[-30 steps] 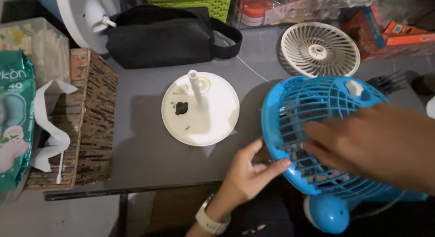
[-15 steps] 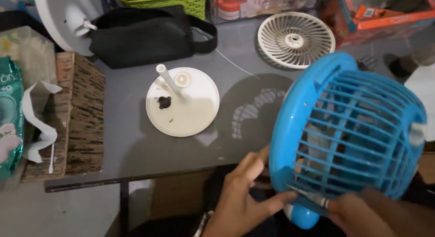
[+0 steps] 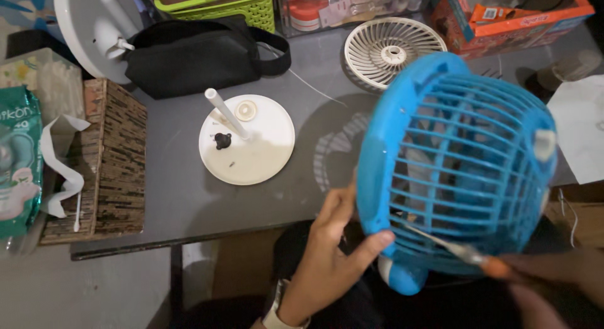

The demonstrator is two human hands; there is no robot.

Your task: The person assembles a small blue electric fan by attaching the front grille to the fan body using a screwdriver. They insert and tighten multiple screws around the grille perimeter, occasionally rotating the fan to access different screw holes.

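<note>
1. We hold the blue fan cage at about 4 o'clock in the view, lifted off the grey table and tilted so its grille faces us.
2. Our left hand grips the cage's left rim at about 6 o'clock, thumb pressed on the front edge and fingers wrapped behind it, where we cannot see them.
3. Our right hand sits at about 5 o'clock, blurred and partly cut off by the frame; its fingers are closed around the orange handle of a screwdriver.
4. The screwdriver's metal shaft passes in through the lower bars of the grille; its tip is lost among them.
5. What lies inside the cage is dim and hard to make out behind the bars.
6. A blue rounded part shows just below the cage, mostly hidden.
7. At 10 o'clock lies a white round base with an upright post, a small black piece and tiny bits on it.
8. At 12 o'clock a cream fan grille lies flat, its lower edge covered by the cage.
9. A black bag lies at 11 o'clock, and a woven box at 9 o'clock.
</note>
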